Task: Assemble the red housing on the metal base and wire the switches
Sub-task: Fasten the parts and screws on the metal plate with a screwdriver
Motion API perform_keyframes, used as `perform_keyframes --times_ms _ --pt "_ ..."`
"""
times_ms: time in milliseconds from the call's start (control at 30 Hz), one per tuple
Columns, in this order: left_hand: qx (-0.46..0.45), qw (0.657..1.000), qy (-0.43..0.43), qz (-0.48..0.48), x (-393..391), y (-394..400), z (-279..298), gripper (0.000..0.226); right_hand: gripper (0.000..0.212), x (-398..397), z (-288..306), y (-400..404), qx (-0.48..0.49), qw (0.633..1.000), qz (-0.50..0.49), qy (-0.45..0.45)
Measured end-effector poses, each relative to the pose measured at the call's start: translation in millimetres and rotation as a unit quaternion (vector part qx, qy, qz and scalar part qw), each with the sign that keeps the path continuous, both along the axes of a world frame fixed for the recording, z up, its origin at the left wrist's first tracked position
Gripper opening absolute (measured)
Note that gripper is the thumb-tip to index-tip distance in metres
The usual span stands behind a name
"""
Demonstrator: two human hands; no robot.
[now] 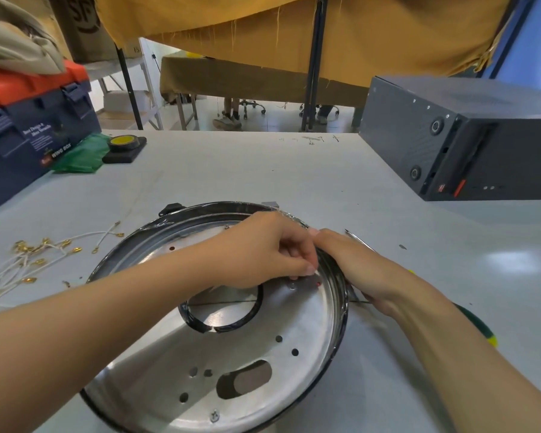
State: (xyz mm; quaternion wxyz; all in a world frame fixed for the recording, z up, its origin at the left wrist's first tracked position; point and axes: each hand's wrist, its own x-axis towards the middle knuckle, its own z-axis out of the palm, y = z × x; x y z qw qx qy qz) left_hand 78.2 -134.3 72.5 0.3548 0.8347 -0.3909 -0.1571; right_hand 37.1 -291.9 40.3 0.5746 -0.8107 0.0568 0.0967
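Basically the metal base (219, 339) lies dish-up on the grey table (294, 170), right in front of the person; rigid thin sheet, likely light, slick and sharp-edged, best held at the rim; red housing not visible; left hand (263, 248) curled, fingertips pinching something small near a hole by the right-side rim, what exactly I cannot tell; right hand (356, 267) wraps the rim outside; loose wires (44, 254) with brass terminals, limp and tangle-prone, lie well apart at left.
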Motion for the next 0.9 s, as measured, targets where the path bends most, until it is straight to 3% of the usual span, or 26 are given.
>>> perform_keyframes --times_ms 100,300,500,700,900 --pt "0.003 1.0 0.015 -0.004 0 0 0 0.005 0.036 -1 1 1 0.001 1.0 -0.01 -0.002" --pt "0.026 0.999 0.017 -0.009 0 -1 3 0.007 0.05 -1 -1 0 -0.008 1.0 -0.001 0.006" --pt "0.05 0.998 0.012 -0.023 -1 -3 7 0.01 0.035 -3 3 1 -0.024 1.0 0.0 0.006" --pt "0.073 0.997 0.008 -0.032 -2 -7 9 0.006 0.035 -6 7 4 -0.036 0.999 0.027 -0.015" --pt "0.1 0.993 -0.037 -0.043 -3 -11 11 0.005 0.035 -8 8 3 -0.071 0.996 0.038 -0.035"
